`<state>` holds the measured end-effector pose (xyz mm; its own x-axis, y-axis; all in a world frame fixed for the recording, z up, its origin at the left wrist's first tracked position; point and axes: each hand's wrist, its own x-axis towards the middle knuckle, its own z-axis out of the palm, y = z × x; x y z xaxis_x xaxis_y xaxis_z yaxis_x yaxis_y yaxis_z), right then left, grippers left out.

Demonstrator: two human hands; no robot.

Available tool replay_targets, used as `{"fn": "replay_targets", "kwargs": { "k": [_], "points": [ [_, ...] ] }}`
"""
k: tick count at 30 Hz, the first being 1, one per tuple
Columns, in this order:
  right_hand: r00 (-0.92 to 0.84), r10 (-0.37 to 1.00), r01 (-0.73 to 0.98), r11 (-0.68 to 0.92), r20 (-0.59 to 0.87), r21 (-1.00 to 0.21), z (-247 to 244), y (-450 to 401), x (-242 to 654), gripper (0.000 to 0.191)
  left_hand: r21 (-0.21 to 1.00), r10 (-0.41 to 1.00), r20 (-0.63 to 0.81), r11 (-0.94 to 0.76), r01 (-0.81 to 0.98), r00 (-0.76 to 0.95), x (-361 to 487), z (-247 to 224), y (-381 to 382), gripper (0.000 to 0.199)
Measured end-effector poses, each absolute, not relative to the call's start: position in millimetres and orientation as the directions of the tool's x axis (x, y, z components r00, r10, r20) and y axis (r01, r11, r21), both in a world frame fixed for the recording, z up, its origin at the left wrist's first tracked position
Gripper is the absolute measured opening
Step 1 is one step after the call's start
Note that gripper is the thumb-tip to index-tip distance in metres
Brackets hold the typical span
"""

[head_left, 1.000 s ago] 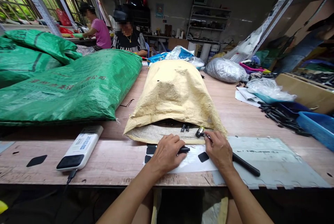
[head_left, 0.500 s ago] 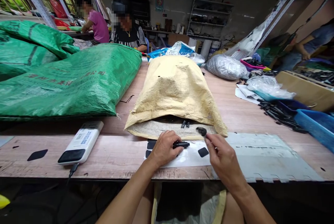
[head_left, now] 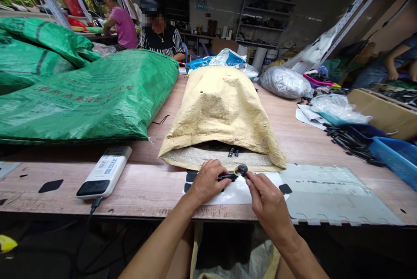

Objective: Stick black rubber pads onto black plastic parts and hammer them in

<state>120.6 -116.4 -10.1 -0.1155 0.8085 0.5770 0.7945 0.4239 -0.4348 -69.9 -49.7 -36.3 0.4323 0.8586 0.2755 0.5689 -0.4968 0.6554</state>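
Observation:
My left hand [head_left: 208, 182] is closed around a black cylindrical part [head_left: 228, 176] that points to the right. Between the fingertips of my right hand [head_left: 265, 194] is a small black rounded piece [head_left: 241, 169], close against the right end of the cylindrical part. Whether the two pieces touch is too small to tell. Both hands are above a white sheet [head_left: 215, 198] with black patches, in front of the open mouth of a cream woven sack [head_left: 224, 114]. Small black parts [head_left: 233, 152] show inside the mouth.
Left of the sack lie a large green sack [head_left: 97, 101] and a white power bank [head_left: 106, 172] with a cable. On the right are a grey-blue mat [head_left: 335, 192], black parts [head_left: 350, 142] and a blue basket [head_left: 395, 157]. Two people sit behind; another person's arms show at right.
My right hand has moved left with the rounded piece, up to the end of the cylindrical part. A black patch now shows further right, at the edge of the white sheet.

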Motion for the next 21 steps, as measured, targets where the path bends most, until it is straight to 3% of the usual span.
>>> {"fn": "replay_targets", "kwargs": {
  "k": [10, 14, 17, 21],
  "points": [
    [-0.150, 0.861, 0.800, 0.395, 0.486, -0.452, -9.4, -109.5, 119.4, 0.028, 0.675, 0.867, 0.283, -0.484, 0.558, 0.409, -68.4, -32.7, -49.5, 0.012],
    [-0.034, 0.865, 0.911, 0.232, 0.501, -0.340, -6.6, -91.0, 150.2, 0.026, 0.733, 0.869, 0.260, -0.462, 0.500, 0.422, -71.9, -31.0, -46.3, 0.012],
    [0.015, 0.872, 0.968, 0.109, 0.490, -0.224, -18.2, -75.0, 170.7, 0.024, 0.771, 0.856, 0.250, -0.459, 0.441, 0.453, -75.4, -28.3, -44.4, 0.023],
    [-0.059, 0.839, 0.983, 0.144, 0.541, -0.115, -36.5, -64.5, 182.0, 0.024, 0.775, 0.857, 0.241, -0.452, 0.442, 0.455, -77.8, -24.1, -45.2, 0.026]
  ]
}}
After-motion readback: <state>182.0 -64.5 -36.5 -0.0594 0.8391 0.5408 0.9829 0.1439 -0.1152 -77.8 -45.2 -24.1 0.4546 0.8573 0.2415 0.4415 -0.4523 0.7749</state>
